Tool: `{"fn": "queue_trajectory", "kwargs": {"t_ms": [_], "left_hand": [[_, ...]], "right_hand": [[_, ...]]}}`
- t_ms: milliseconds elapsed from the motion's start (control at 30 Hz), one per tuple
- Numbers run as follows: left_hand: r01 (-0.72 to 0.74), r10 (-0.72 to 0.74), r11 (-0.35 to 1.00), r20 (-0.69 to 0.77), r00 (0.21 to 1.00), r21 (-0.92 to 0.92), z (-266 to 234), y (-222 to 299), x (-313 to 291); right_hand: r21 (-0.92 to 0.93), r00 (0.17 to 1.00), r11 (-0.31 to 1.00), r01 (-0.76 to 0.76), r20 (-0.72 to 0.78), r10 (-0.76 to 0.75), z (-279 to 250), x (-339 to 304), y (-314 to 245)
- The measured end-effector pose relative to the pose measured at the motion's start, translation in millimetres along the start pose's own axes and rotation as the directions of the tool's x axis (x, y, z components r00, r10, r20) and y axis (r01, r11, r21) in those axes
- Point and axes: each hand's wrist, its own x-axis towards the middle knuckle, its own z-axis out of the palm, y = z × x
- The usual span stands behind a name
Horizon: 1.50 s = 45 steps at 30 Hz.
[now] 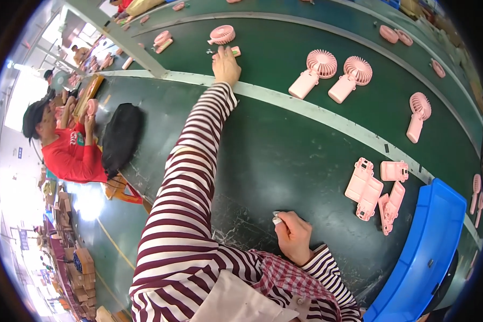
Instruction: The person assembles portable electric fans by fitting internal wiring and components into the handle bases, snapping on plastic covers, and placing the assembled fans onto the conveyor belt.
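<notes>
Reach is long: the left hand (pixel 225 65) stretches over the belt (pixel 284 53), fingers curled onto a small pink part (pixel 234 51) beside a fan (pixel 221 35); grip squarely. Right hand (pixel 293 235) pinches a small white piece (pixel 276 219).

Work surface: I saw a dark green bench (pixel 284 161), scuffed pale near its front edge.
Belt: a green conveyor (pixel 284 59) ran behind it, past a pale dividing strip (pixel 316 114).
Frame: a grey metal post (pixel 124 42) slanted over the belt at upper left.
Floor: I made out green flooring (pixel 99 231) with a yellow line, lower left.
Light: hard daylight glared from windows (pixel 24 94) at far left.
Storage: brown cartons (pixel 78 268) were stacked along the floor's edge.
</notes>
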Motion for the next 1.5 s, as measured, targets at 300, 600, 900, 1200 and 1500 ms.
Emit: {"fn": "queue_trajectory", "kwargs": {"t_ms": [300,600,900,1200,1500], "left_hand": [[-0.103,0.100,0.993,0.046,0.994,0.057,41.2,-1.5,28.6],[-0.229,0.168,0.767,-0.158,0.973,-0.599,-31.5,66.3,-26.4],[-0.151,0.279,0.418,-0.032,0.960,-0.896,-162.4,107.5,-131.0],[-0.277,0.700,0.330,0.037,0.713,-0.902,-243.5,63.8,-215.8],[0.078,0.160,0.751,0.296,0.942,-0.656,-245.1,44.7,-234.1]], "right_hand": [[0.060,0.999,0.998,0.026,-0.034,-0.024,0.0,4.9,0.6],[0.046,0.998,0.999,0.016,-0.056,-0.013,2.7,-2.6,2.4],[0.137,0.982,0.980,-0.145,-0.099,0.159,4.1,-15.2,13.2],[-0.121,0.874,0.990,-0.078,-0.486,0.009,-24.9,8.3,22.1],[-0.560,0.839,0.827,-0.053,-0.474,-0.267,-43.5,45.7,9.3]]}}
